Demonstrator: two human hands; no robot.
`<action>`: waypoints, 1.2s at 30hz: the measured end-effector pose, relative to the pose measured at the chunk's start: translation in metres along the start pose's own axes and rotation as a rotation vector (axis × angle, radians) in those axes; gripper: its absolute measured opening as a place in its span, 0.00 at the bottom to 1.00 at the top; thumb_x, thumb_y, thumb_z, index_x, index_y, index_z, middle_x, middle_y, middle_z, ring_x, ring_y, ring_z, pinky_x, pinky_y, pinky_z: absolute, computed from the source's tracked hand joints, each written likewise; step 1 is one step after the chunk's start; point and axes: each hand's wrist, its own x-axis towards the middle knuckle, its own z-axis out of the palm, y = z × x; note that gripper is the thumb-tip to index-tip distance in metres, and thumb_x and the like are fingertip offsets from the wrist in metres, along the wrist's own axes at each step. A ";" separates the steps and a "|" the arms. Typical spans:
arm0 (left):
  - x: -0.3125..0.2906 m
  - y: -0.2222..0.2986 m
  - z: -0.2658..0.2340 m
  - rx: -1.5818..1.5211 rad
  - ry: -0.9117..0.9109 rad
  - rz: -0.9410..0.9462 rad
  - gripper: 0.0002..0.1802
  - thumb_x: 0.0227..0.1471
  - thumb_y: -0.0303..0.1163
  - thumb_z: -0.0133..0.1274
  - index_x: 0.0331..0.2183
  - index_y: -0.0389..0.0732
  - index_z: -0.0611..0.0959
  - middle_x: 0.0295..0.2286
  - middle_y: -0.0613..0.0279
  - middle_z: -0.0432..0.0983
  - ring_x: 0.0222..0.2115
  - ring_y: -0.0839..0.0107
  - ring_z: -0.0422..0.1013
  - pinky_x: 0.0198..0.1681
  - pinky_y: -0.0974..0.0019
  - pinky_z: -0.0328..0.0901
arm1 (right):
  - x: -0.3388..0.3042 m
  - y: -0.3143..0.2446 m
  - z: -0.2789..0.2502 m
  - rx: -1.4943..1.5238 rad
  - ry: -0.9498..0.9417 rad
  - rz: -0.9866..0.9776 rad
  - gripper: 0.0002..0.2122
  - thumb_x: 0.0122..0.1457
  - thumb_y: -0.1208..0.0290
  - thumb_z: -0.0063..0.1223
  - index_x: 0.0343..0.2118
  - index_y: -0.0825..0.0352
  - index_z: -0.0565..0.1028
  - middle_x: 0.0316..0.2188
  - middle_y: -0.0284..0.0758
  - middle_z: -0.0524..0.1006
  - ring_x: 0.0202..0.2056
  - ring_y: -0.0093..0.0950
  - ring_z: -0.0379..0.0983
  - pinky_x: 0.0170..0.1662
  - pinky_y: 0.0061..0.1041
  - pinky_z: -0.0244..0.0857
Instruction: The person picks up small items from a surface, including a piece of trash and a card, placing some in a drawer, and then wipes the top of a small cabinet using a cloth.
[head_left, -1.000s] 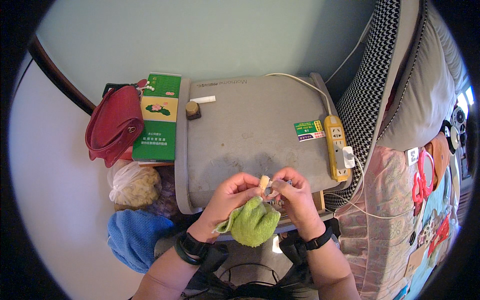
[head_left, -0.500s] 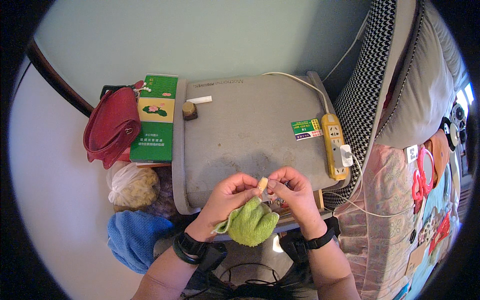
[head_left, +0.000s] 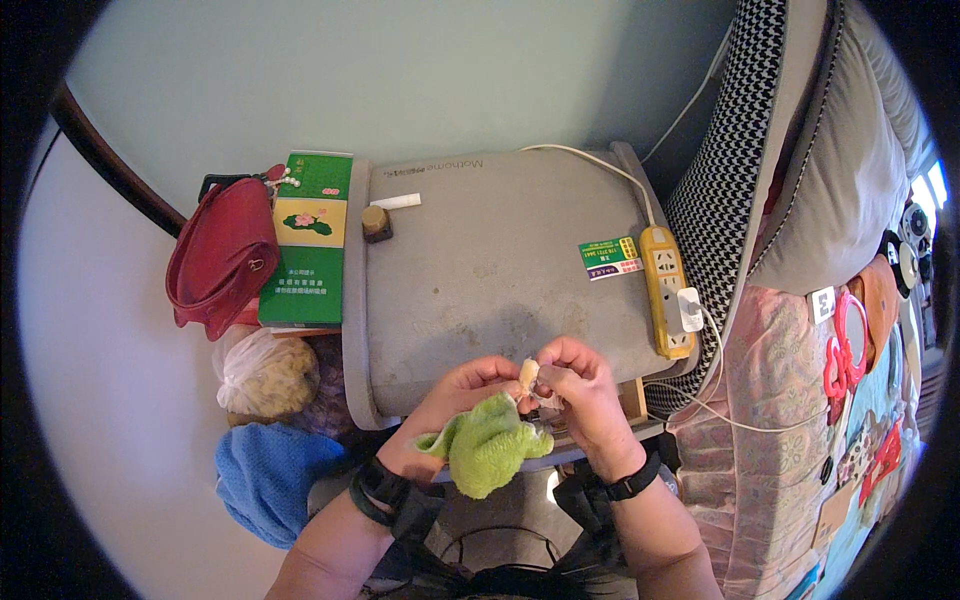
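Pinches a small pale-yellow piece between thumb and fingers of the left hand, above the near edge of the grey-covered desk, with a bunched lime-green cloth hanging just beneath. Holds the right hand bent-fingered right beside the piece; cannot tell whether gripping it too. Has a yellow power strip at the desk's right side, a small tan-capped bottle toward its left.

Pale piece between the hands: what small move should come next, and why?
Perhaps steady the pale piece with the left hand while the right hand eases the whitish scrap away: both hands meet at the piece, and the scrap shows just below the right thumb.
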 end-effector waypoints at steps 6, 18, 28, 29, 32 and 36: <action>-0.012 0.011 0.014 0.059 -0.097 0.046 0.62 0.12 0.45 0.71 0.54 0.36 0.64 0.44 0.59 0.70 0.48 0.64 0.68 0.54 0.62 0.65 | -0.002 -0.005 0.001 0.076 -0.047 0.053 0.02 0.57 0.76 0.51 0.32 0.67 0.72 0.25 0.31 0.75 0.26 0.20 0.73 0.31 0.19 0.67; -0.006 0.008 0.009 0.005 -0.122 0.218 0.50 0.27 0.43 0.70 0.53 0.37 0.67 0.42 0.59 0.72 0.45 0.67 0.70 0.51 0.65 0.67 | -0.002 -0.015 0.001 0.119 0.012 0.135 0.06 0.62 0.69 0.50 0.36 0.67 0.73 0.26 0.29 0.74 0.28 0.19 0.72 0.33 0.20 0.71; 0.018 -0.006 -0.008 0.203 0.003 0.329 0.08 0.58 0.28 0.54 0.40 0.38 0.75 0.34 0.64 0.76 0.35 0.79 0.72 0.40 0.74 0.68 | -0.001 -0.007 -0.008 -0.175 -0.123 0.030 0.06 0.59 0.74 0.57 0.37 0.68 0.74 0.29 0.27 0.76 0.30 0.14 0.70 0.33 0.14 0.64; 0.018 -0.006 -0.009 0.235 0.006 0.336 0.08 0.58 0.27 0.54 0.40 0.38 0.74 0.34 0.65 0.76 0.35 0.80 0.72 0.40 0.75 0.67 | -0.001 -0.007 -0.007 -0.175 -0.124 0.030 0.06 0.59 0.74 0.57 0.37 0.68 0.74 0.29 0.27 0.76 0.30 0.14 0.70 0.33 0.14 0.64; 0.017 -0.007 -0.009 0.343 0.031 0.384 0.07 0.58 0.26 0.53 0.39 0.38 0.74 0.34 0.66 0.76 0.35 0.80 0.71 0.40 0.76 0.66 | -0.001 -0.008 -0.004 -0.264 -0.069 -0.043 0.05 0.58 0.75 0.57 0.34 0.69 0.76 0.26 0.26 0.76 0.28 0.13 0.70 0.32 0.14 0.64; 0.019 -0.011 -0.013 0.405 0.036 0.427 0.06 0.57 0.25 0.53 0.38 0.38 0.75 0.33 0.67 0.76 0.35 0.81 0.71 0.40 0.76 0.66 | -0.002 -0.005 -0.006 -0.429 -0.011 -0.091 0.04 0.56 0.75 0.59 0.30 0.69 0.76 0.23 0.25 0.75 0.25 0.11 0.66 0.28 0.15 0.62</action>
